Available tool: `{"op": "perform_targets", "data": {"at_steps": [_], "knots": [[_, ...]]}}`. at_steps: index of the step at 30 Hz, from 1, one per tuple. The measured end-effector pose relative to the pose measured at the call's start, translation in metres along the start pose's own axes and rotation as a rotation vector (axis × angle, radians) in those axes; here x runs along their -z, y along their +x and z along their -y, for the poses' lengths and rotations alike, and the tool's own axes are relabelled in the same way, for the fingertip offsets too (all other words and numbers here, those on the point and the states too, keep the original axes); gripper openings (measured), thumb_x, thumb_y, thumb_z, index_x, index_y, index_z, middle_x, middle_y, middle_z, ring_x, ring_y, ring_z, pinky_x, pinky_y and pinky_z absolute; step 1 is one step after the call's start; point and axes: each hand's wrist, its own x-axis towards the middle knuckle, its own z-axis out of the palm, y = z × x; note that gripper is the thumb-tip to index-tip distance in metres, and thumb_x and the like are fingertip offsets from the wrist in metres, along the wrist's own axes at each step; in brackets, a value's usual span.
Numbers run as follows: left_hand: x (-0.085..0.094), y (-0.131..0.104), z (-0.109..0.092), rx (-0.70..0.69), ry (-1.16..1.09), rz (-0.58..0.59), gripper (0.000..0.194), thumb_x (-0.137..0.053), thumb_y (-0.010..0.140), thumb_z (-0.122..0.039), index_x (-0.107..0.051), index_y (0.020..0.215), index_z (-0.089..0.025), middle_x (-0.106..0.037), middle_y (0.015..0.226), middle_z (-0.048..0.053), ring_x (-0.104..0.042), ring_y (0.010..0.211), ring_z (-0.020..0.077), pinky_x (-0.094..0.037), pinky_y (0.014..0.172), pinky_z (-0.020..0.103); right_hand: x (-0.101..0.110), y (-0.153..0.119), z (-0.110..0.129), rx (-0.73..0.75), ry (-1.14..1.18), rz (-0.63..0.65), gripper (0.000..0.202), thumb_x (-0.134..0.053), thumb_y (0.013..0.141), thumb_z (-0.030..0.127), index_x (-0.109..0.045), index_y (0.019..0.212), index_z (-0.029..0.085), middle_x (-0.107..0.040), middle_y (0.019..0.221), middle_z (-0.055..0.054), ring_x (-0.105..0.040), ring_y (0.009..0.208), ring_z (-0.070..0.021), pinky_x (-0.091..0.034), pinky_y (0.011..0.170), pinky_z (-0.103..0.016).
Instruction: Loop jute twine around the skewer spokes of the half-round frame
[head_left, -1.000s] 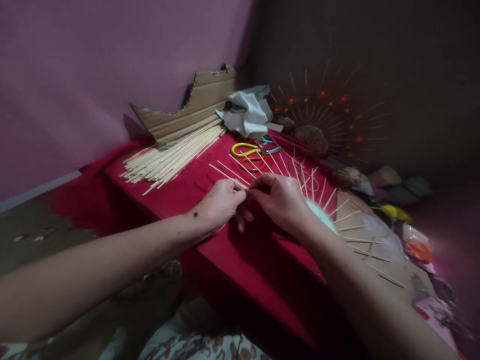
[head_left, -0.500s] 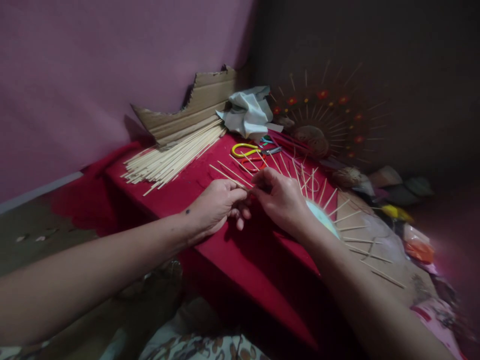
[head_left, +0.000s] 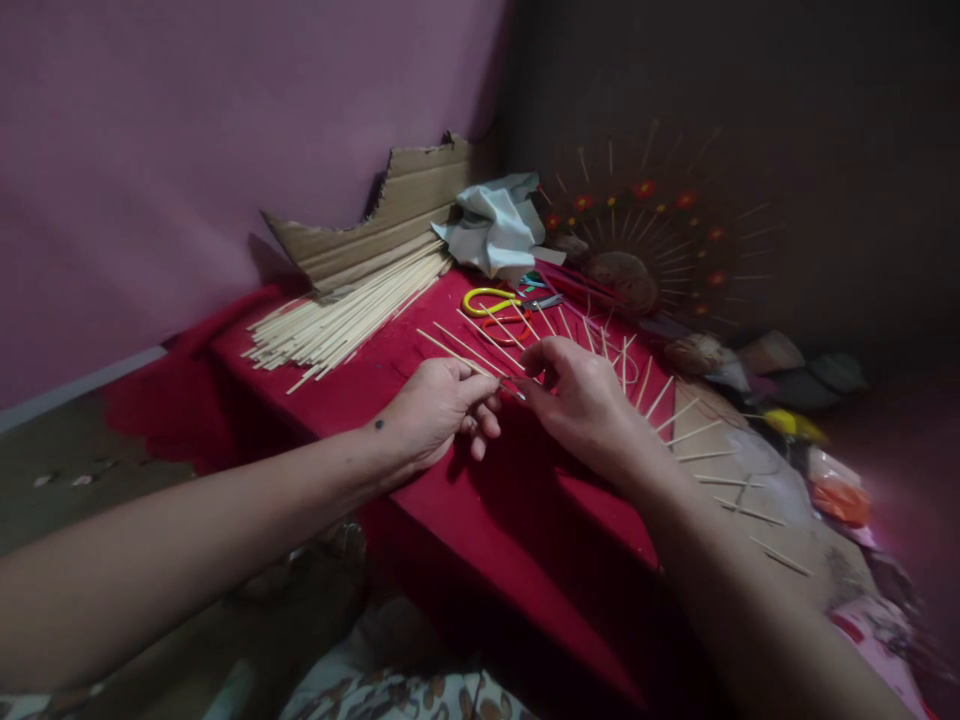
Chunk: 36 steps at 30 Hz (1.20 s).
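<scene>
Thin pale wooden sticks [head_left: 489,338] fan out over the red cloth in front of my hands. My left hand [head_left: 442,405] is closed, thumb and forefinger pinching the end of one wooden stick [head_left: 457,356]. Just to its right, my right hand [head_left: 577,395] is bent inward with its fingertips together, close to the left fingertips. A short, thin dark line runs between the two pinches; what the right fingers hold is too small to make out. More sticks [head_left: 658,398] spread out beyond the right wrist, and the middle of the fan is hidden by my right hand and forearm.
Red cloth [head_left: 525,540] covers the table. Behind lie a bundle of loose sticks [head_left: 352,310], torn cardboard [head_left: 375,210], crumpled pale cloth [head_left: 495,230] and yellow-handled scissors [head_left: 487,298]. A stick wheel with red flowers [head_left: 643,190] stands at the back right. A yellow item [head_left: 795,426] lies right.
My right hand has moved slightly right, away from the left, opening a small gap between the fingertips. The pale green centre of the fan is now covered. My left hand stays nearly still.
</scene>
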Motion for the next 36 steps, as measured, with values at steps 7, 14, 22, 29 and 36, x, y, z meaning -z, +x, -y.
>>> {"op": "perform_targets", "data": {"at_steps": [7,14,22,29,36], "knots": [[0.0,-0.001,0.0,0.018,0.034,0.012,0.021,-0.05,0.081,-0.016,-0.055,0.061,-0.014,-0.055,0.042,0.001,-0.046,0.031,0.0101,-0.038,0.029,0.02,0.005,0.001,-0.006,-0.048,-0.184,0.205,0.01,-0.054,0.076,0.014,-0.063,0.074,0.016,-0.063,0.08,-0.006,-0.055,0.071,-0.0157,-0.037,0.062,-0.027],[0.0,-0.001,0.0,0.026,0.006,0.012,0.021,-0.051,0.081,-0.016,-0.055,0.061,-0.014,-0.054,0.042,0.001,-0.047,0.032,0.0098,-0.038,0.03,0.02,0.018,0.0,-0.006,-0.114,-0.16,0.262,0.01,-0.052,0.081,0.02,-0.062,0.082,0.017,-0.066,0.073,-0.005,-0.055,0.064,-0.0141,-0.035,0.057,-0.025],[0.0,0.0,0.0,0.037,0.005,0.016,0.021,-0.05,0.081,-0.014,-0.054,0.06,-0.014,-0.054,0.042,0.001,-0.046,0.032,0.0097,-0.038,0.03,0.02,0.022,0.005,-0.008,-0.135,-0.166,0.392,0.015,-0.054,0.074,0.013,-0.068,0.075,0.019,-0.068,0.074,-0.005,-0.058,0.068,-0.016,-0.036,0.06,-0.026],[0.001,0.0,0.0,0.041,0.001,0.03,0.021,-0.051,0.082,-0.015,-0.055,0.061,-0.013,-0.055,0.042,0.002,-0.047,0.032,0.01,-0.038,0.03,0.02,0.025,0.007,-0.011,-0.166,-0.13,0.278,0.012,-0.048,0.081,0.016,-0.06,0.078,0.018,-0.064,0.071,-0.004,-0.054,0.063,-0.0144,-0.035,0.056,-0.026],[0.001,-0.001,-0.002,0.054,-0.026,0.03,0.021,-0.05,0.081,-0.015,-0.054,0.06,-0.014,-0.054,0.042,0.001,-0.046,0.032,0.0095,-0.037,0.03,0.019,0.046,0.007,-0.008,-0.369,0.426,0.186,0.009,-0.053,0.075,0.015,-0.058,0.081,0.017,-0.051,0.053,0.004,-0.046,0.045,-0.0098,-0.037,0.046,-0.024]]}}
